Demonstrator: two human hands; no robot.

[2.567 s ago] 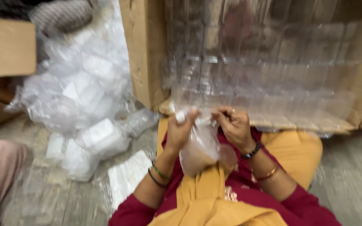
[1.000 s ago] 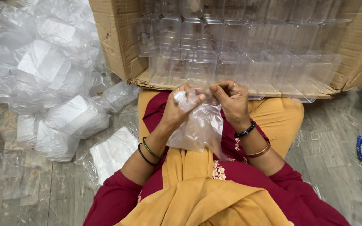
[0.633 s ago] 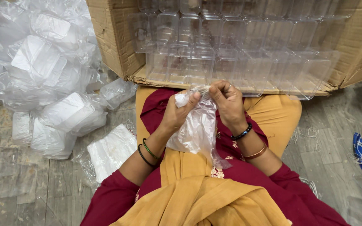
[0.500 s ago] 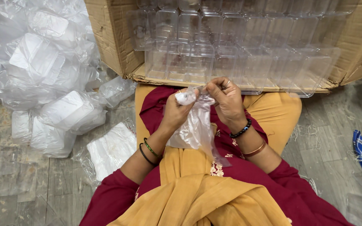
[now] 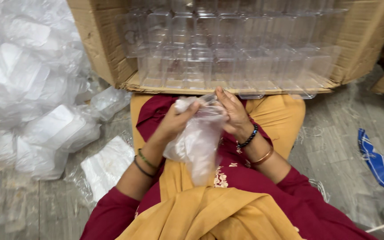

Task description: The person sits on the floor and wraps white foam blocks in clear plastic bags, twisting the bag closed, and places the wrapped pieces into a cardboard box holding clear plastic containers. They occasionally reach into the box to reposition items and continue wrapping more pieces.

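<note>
Over my lap I hold a clear plastic bag [image 5: 198, 142] that hangs down, crumpled, with something pale inside. My left hand [image 5: 176, 119] grips the bag's upper left part, thumb on top. My right hand [image 5: 231, 112] pinches the bag's mouth from the right, fingers curled over the top edge. Both hands meet just in front of the cardboard box [image 5: 98, 49]. The box lies on its side and holds rows of clear plastic containers [image 5: 227, 49].
A heap of clear plastic bags with white packs [image 5: 32, 89] fills the floor at the left. One flat white pack [image 5: 105, 164] lies beside my left knee. A blue cloth [image 5: 383, 166] lies at the right on the grey floor [image 5: 334, 133].
The bag's top has been gathered tighter between both hands, and the bag hangs narrower. My hands stay in front of the box; the view has shifted slightly.
</note>
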